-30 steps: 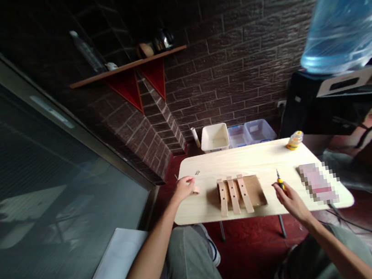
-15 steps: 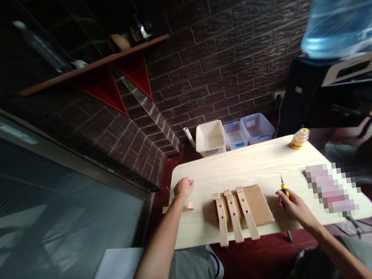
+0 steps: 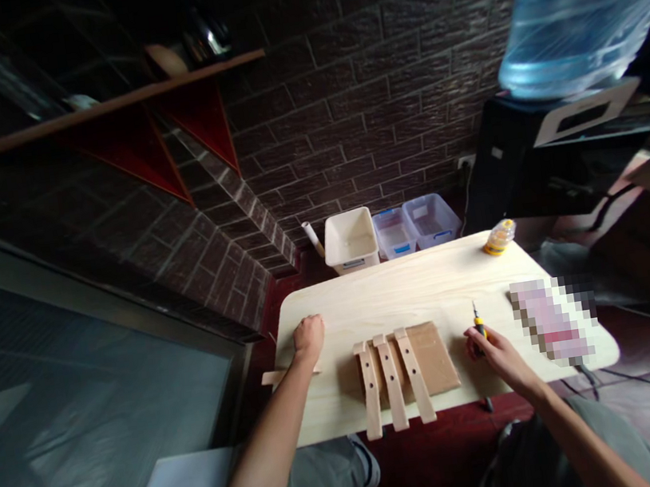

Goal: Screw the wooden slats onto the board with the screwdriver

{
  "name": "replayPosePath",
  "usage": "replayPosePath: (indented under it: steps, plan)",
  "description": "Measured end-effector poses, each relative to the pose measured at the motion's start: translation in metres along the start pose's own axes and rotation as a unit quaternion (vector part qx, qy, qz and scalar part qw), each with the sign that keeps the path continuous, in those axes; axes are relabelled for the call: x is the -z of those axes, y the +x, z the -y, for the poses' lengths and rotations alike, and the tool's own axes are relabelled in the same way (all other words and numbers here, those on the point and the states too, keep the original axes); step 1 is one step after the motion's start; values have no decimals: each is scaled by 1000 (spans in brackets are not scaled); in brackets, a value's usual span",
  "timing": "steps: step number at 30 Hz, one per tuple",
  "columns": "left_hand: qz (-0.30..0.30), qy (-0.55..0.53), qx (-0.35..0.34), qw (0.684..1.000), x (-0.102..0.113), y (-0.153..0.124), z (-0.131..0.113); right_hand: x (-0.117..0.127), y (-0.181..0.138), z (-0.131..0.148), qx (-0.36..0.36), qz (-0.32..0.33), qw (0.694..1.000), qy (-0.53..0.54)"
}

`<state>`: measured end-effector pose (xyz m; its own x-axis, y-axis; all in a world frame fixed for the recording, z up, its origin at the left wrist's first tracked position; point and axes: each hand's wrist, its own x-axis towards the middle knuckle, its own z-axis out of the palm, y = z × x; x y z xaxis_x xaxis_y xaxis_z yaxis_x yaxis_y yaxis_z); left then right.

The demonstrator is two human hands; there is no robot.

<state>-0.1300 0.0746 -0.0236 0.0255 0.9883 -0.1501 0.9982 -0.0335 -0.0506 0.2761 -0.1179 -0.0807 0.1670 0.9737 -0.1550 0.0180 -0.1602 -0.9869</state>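
Observation:
My right hand (image 3: 496, 352) is wrapped round a yellow-and-black screwdriver (image 3: 479, 326), its tip pointing up and away from me over the right part of the table. On the left side of the tabletop, my left hand (image 3: 309, 336) is closed, back of the hand up; whatever it holds is hidden. Under my left wrist lies another light wooden piece (image 3: 274, 377), partly covered and jutting past the table's left edge. Between the hands, three bent wooden pieces (image 3: 391, 378) with dark holes rest side by side on a flat cardboard box (image 3: 434, 357), their lower ends overhanging the front edge.
The pale wooden table (image 3: 368, 290) bears a clear-and-yellow container (image 3: 499, 238) at its far right corner. A blurred-out pinkish object (image 3: 552, 320) with a cable lies at the right. Beyond the table stand a cream bin (image 3: 350, 241) and two clear plastic boxes (image 3: 431, 220).
The view has shifted, so everything sits further left. My left hand has turned and closed; small shiny metal bits seen at its fingertips are now out of sight. The right hand keeps the screwdriver.

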Motion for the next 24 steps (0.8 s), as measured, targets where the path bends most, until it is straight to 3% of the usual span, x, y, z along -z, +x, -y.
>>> replayPosePath:
  steps: [16,24]
  plan:
    - [2,-5,1,1000,10,-4,7,-2,-1,-8,6,-20,1000,9]
    - [10,-1,-53,999,13,-4,13,-4,-3,-5,4,-32,999,7]
